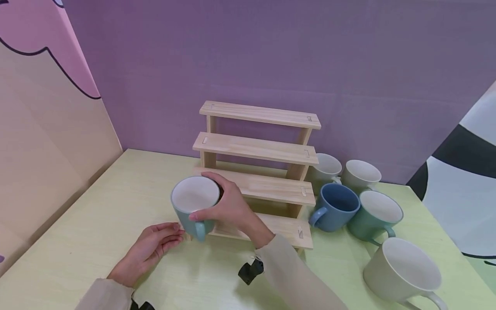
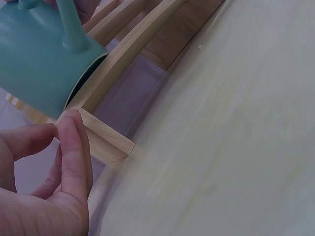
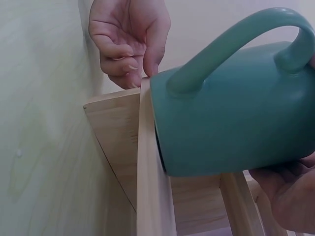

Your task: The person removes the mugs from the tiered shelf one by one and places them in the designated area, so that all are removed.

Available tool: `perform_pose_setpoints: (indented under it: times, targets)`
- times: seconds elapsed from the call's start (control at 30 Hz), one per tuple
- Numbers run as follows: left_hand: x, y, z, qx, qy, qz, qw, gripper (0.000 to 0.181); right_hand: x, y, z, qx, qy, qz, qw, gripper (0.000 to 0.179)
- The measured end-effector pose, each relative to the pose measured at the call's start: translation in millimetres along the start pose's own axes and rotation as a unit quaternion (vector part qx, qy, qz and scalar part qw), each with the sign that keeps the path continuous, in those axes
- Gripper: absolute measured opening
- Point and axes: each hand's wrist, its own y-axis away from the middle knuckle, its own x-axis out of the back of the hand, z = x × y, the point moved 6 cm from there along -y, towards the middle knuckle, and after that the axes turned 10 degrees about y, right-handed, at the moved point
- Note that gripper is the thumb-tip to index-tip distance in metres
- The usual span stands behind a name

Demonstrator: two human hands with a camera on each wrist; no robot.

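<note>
My right hand (image 1: pixel 234 209) grips a teal mug (image 1: pixel 188 220) with a white inside, thumb and fingers round its body from the right. The mug stands nearly upright, handle toward me, with its base right at the left end of the lowest step of a wooden tiered shelf (image 1: pixel 255 184). Beside that end, my left hand (image 1: pixel 155 245) pinches the corner of the lowest board (image 2: pixel 106 132) between thumb and fingertips. In the right wrist view, the mug's base (image 3: pixel 160 142) meets the board's top face.
Right of the shelf stand several mugs: a dark blue mug (image 1: pixel 337 206), a green mug (image 1: pixel 376 215), a cream mug (image 1: pixel 403 271) nearest me, and two pale mugs, one (image 1: pixel 360 176) by the purple back wall (image 1: pixel 271 51). A beige panel (image 1: pixel 50 142) borders the table's left side.
</note>
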Motion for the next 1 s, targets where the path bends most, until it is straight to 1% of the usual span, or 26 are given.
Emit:
perform_pose_setpoints:
  times: [0.2,0.37,0.53,0.73,0.87,1.0]
  targets:
    - [0.6,-0.3,-0.1,-0.002,0.005,-0.006,1.0,0.017,8.9,11.8,-0.3,-0.007,0.005,0.003,1.0,0.085]
    - [2.6,-0.9,-0.1,0.001,0.014,0.004,0.9999,0.015,18.1,20.2,1.5,-0.014,0.001,0.012,0.9998,0.087]
    - [3.1,-0.4,0.1,0.003,0.026,0.007,0.9996,0.016,25.9,28.2,4.2,-0.014,-0.013,0.015,0.9997,0.086]
    - [2.3,-0.5,-0.6,0.004,0.025,0.004,0.9997,0.015,33.6,37.8,4.5,-0.01,-0.014,0.012,0.9998,0.087]
    - [1.6,-0.9,-1.3,0.007,0.021,0.006,0.9997,0.015,39.3,44.9,6.1,-0.019,-0.016,0.012,0.9996,0.089]
    - [1.8,-0.7,-1.4,0.008,0.018,0.011,0.9998,0.014,45.3,51.2,7.7,-0.026,-0.011,0.02,0.9994,0.09]
